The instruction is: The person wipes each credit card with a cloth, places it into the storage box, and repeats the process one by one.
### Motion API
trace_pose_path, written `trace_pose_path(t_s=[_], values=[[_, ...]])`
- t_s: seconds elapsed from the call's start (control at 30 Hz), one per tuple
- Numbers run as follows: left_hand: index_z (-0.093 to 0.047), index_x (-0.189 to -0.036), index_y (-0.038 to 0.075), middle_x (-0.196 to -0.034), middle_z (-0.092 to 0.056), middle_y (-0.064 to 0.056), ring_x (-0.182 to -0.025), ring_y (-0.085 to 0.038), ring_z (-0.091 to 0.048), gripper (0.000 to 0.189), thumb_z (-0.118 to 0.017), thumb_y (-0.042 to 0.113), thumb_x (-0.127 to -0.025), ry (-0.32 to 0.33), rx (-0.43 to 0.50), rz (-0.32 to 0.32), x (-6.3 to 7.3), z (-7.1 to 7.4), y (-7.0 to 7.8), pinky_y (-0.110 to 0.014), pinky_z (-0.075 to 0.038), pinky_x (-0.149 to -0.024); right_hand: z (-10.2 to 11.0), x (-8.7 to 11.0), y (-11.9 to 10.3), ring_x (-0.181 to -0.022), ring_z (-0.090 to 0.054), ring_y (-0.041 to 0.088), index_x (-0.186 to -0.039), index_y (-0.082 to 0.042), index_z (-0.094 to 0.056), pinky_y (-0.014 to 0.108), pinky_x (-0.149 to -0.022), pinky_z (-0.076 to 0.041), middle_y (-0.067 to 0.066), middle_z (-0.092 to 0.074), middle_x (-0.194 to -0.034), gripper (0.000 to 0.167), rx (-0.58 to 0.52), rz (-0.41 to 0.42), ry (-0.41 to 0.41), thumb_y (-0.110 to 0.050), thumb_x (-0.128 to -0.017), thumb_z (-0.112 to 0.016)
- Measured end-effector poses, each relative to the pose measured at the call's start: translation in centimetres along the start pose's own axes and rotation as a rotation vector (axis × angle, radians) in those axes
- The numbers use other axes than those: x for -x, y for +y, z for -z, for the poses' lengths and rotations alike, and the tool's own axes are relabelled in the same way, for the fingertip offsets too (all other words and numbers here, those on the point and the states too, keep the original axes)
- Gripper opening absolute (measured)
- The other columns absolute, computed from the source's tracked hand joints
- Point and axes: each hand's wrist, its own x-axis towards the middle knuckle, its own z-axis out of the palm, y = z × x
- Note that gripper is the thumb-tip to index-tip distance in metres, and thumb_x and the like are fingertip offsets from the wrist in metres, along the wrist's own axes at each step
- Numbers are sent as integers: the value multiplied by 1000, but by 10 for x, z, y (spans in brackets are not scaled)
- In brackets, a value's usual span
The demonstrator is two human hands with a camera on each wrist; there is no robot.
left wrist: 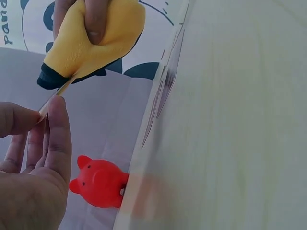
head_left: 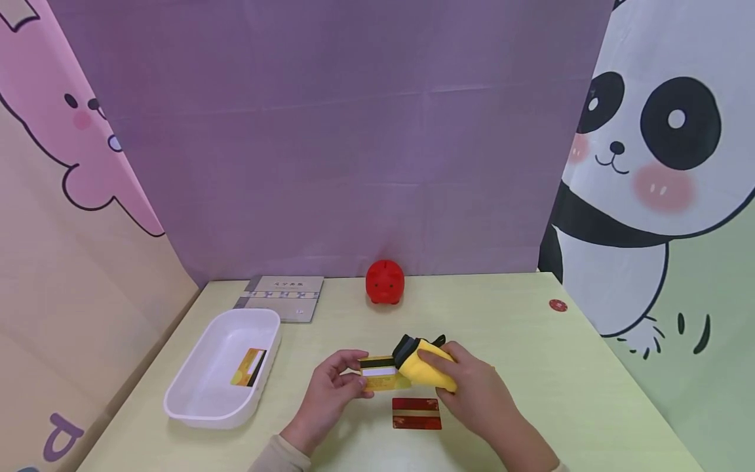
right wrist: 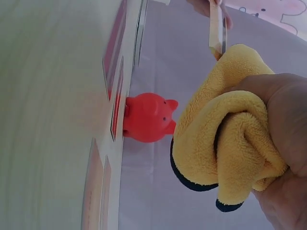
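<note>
Pinching the left end of a yellow magnetic-stripe card (head_left: pixel 377 375) between thumb and fingers, the left hand (head_left: pixel 332 392) holds it raised above the table (head_left: pixel 495 308), striped side toward the head camera. The right hand (head_left: pixel 474 390) grips a bunched yellow plush cloth (head_left: pixel 429 368) with dark edging, and the cloth meets the card's right end, covering part of it. Just below the two hands in the head view, a red card (head_left: pixel 416 413) with a gold band lies flat on the table. To the left stands a white plastic tray (head_left: pixel 203 377), a second yellow card (head_left: pixel 249 367) resting inside near its right wall. Beyond the tray lies a grey booklet (head_left: pixel 286 301); whether they touch, I cannot tell. A red piggy bank (head_left: pixel 385 282) stands at the far middle, near a purple backdrop (head_left: pixel 354 131), and a small red disc (head_left: pixel 558 305) lies near the table's right edge.
</note>
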Motion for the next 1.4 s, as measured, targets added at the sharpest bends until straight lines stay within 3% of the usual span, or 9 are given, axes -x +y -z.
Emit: trace_pose_path(t_s=[0.17,0.4,0.9,1.07,1.23,1.4], values=[[-62,-134,5,-115,-57,-16,-104,-30,-71,40,-65,-8,-97,45,-13,8,-1,2,-1,-42,-65,-86,2,1,8,-77,-58,12,-125,-29,-77,23,-64,-56,-6,-58,-106,60,-29,8,45,-5,-72,-91],[-62,-134,4,-110,-59,-16,-100,-29,-67,40,-68,-7,-96,111,-21,-4,-2,1,0,-38,-65,-84,5,1,14,-80,-59,13,-128,-30,-76,27,-70,-60,-4,-60,-108,61,-33,-15,43,-6,-73,-91],[-60,-131,2,-105,-59,-14,-93,-23,-65,40,-70,-7,-93,111,11,-41,-3,3,-3,-32,-64,-78,13,4,38,-80,-60,14,-129,-27,-75,32,-68,-61,-2,-60,-107,66,-30,22,82,-4,-70,-93],[-58,-131,-1,-105,-60,-15,-94,-24,-66,40,-72,-5,-93,104,29,-37,-3,4,-4,-34,-65,-79,14,7,50,-79,-59,15,-129,-25,-75,34,-68,-62,-1,-61,-106,67,-34,-11,106,0,-70,-91],[-54,-134,-6,-105,-62,-15,-97,-26,-67,43,-71,-5,-94,120,23,-31,-3,5,-5,-34,-65,-79,16,9,57,-82,-60,19,-134,-24,-73,37,-71,-62,3,-62,-111,67,-55,-76,74,-1,-73,-90],[-55,-133,-7,-102,-61,-11,-91,-21,-66,42,-71,-6,-94,152,15,-52,-4,5,-4,-30,-63,-75,15,12,67,-82,-59,18,-135,-23,-72,33,-67,-58,2,-64,-115,68,-86,-101,100,2,-74,-88]])
